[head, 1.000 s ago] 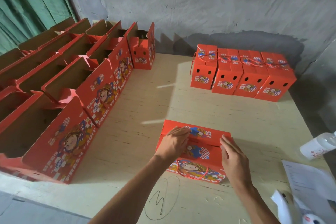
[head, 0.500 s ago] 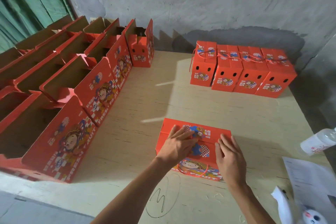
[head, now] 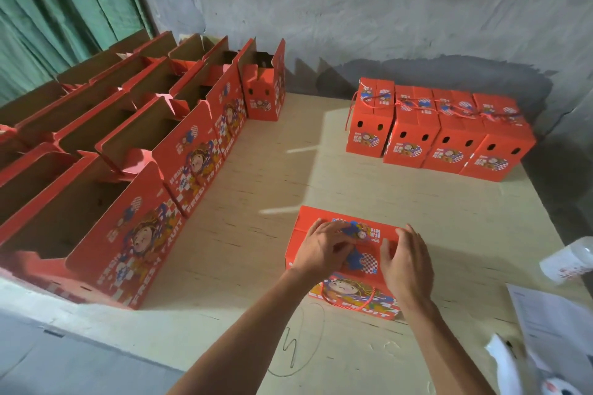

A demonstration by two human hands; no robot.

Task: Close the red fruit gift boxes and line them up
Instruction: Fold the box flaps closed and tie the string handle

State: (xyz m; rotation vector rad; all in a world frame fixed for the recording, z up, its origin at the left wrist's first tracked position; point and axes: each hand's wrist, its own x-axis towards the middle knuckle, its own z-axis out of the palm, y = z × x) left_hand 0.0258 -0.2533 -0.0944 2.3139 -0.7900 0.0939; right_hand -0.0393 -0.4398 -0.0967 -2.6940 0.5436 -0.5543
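Left hand (head: 322, 248) and right hand (head: 406, 261) rest spread-fingered, gripping nothing, pressing the top flaps of the red box (head: 345, 261) shut, well in front of the 4 closed boxes (head: 439, 131).

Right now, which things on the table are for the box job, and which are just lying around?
For the job:
- the box under the left hand and right hand
- the four closed boxes lined up by the wall
- the open boxes waiting on the left

Just lying about:
- the plastic bottle
- the sheet of paper
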